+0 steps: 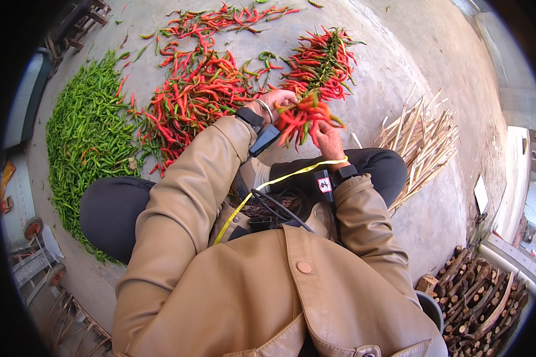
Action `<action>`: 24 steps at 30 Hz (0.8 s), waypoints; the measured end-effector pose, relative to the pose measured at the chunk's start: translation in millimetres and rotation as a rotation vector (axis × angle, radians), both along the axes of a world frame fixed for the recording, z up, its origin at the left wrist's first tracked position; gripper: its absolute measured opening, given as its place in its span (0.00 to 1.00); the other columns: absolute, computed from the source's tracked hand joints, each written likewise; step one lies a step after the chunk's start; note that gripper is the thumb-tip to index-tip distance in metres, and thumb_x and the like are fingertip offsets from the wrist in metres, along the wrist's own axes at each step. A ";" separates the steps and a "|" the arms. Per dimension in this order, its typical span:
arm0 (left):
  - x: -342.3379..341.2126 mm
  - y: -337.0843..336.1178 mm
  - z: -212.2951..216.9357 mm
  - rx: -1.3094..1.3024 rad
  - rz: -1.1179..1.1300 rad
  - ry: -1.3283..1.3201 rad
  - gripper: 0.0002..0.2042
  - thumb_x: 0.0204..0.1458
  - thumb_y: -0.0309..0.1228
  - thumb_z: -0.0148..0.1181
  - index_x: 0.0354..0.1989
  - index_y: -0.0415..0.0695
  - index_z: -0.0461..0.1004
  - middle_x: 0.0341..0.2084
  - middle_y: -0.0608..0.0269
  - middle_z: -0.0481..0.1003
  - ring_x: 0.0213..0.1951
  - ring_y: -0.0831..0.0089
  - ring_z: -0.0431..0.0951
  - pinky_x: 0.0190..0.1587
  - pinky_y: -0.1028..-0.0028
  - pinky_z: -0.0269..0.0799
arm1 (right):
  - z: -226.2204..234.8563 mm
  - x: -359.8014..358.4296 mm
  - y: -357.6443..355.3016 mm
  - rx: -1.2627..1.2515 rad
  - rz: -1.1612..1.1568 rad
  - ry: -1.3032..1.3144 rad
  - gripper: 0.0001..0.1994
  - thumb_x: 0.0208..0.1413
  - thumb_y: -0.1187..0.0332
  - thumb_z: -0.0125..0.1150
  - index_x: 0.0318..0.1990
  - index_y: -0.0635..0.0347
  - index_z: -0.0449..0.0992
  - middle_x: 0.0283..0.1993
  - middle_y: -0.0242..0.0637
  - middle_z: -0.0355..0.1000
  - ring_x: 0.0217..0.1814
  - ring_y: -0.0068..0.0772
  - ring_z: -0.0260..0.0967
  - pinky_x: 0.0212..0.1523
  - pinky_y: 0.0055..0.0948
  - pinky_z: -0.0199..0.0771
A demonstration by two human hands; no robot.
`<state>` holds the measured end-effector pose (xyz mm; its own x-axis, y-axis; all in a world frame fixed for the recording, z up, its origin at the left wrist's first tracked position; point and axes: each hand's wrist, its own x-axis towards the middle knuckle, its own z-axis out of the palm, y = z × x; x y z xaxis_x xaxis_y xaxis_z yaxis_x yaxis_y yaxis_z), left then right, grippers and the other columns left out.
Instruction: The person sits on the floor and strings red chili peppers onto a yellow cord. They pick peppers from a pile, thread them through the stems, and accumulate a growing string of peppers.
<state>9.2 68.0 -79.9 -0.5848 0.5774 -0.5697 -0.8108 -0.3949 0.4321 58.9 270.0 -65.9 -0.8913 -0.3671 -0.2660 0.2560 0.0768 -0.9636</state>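
Both of my hands meet at a bunch of red chili peppers [304,116] with a few green ones, slightly blurred, in front of my knees. My left hand [275,101] grips its left side, with the fingertips partly behind the peppers. On the lower right, my right hand [329,140] has its fingers closed against the bunch. Just beyond lies a long braid of red chilies [323,66] with green stems along its middle; the bunch appears to join its near end. A yellow strap [280,178] runs from around my right wrist toward my lap.
Left of my hands is a heap of loose red chilies [199,89]; farther left spreads a large pile of green chilies [89,149]. Dry pale stalks [420,143] lie beyond my right knee. Cut logs [482,300] are stacked at the lower right. A wheeled metal frame [39,262] stands far left.
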 end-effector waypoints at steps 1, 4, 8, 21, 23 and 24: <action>1.4 2.4 4.3 0.004 0.035 0.031 0.08 0.48 0.27 0.47 0.33 0.38 0.70 0.29 0.59 0.74 0.29 0.72 0.75 0.34 0.75 0.71 | 1.2 0.3 0.6 0.078 -0.016 -0.046 0.11 0.52 0.63 0.53 0.31 0.64 0.71 0.23 0.22 0.63 0.24 0.13 0.54 0.23 0.17 0.55; 6.1 9.9 14.3 -0.011 0.082 0.127 0.05 0.45 0.26 0.50 0.26 0.38 0.70 0.25 0.61 0.72 0.26 0.73 0.73 0.33 0.77 0.69 | 2.7 1.6 0.4 0.126 -0.027 -0.041 0.10 0.50 0.64 0.54 0.31 0.65 0.71 0.22 0.23 0.63 0.24 0.12 0.54 0.24 0.16 0.55; 10.3 18.2 14.2 -0.056 0.001 0.208 0.04 0.43 0.26 0.52 0.23 0.38 0.70 0.21 0.62 0.71 0.24 0.75 0.71 0.32 0.79 0.67 | 0.9 -1.0 -10.3 0.236 -0.014 0.755 0.12 0.50 0.62 0.56 0.33 0.63 0.72 0.21 0.28 0.65 0.24 0.19 0.59 0.27 0.23 0.61; 20.0 34.0 0.4 -0.641 0.032 0.430 0.11 0.46 0.31 0.58 0.34 0.37 0.69 0.26 0.63 0.73 0.27 0.75 0.72 0.30 0.75 0.67 | 21.7 10.3 -8.1 -0.325 -0.261 -0.540 0.14 0.56 0.57 0.47 0.30 0.59 0.71 0.24 0.28 0.67 0.21 0.15 0.55 0.19 0.15 0.53; 22.4 37.8 -6.9 -0.923 -0.055 0.686 0.13 0.47 0.33 0.56 0.36 0.36 0.69 0.28 0.57 0.73 0.29 0.71 0.73 0.34 0.72 0.68 | 22.0 12.7 -8.0 -0.368 -0.261 -0.418 0.13 0.56 0.60 0.47 0.32 0.60 0.71 0.24 0.28 0.66 0.22 0.14 0.56 0.20 0.15 0.54; 24.9 40.3 -10.5 -1.054 -0.115 0.739 0.14 0.47 0.34 0.55 0.37 0.36 0.68 0.29 0.55 0.74 0.30 0.69 0.73 0.35 0.71 0.68 | 22.9 13.0 -7.0 -0.397 -0.273 -0.393 0.12 0.56 0.61 0.47 0.33 0.60 0.71 0.24 0.28 0.65 0.23 0.15 0.56 0.21 0.15 0.55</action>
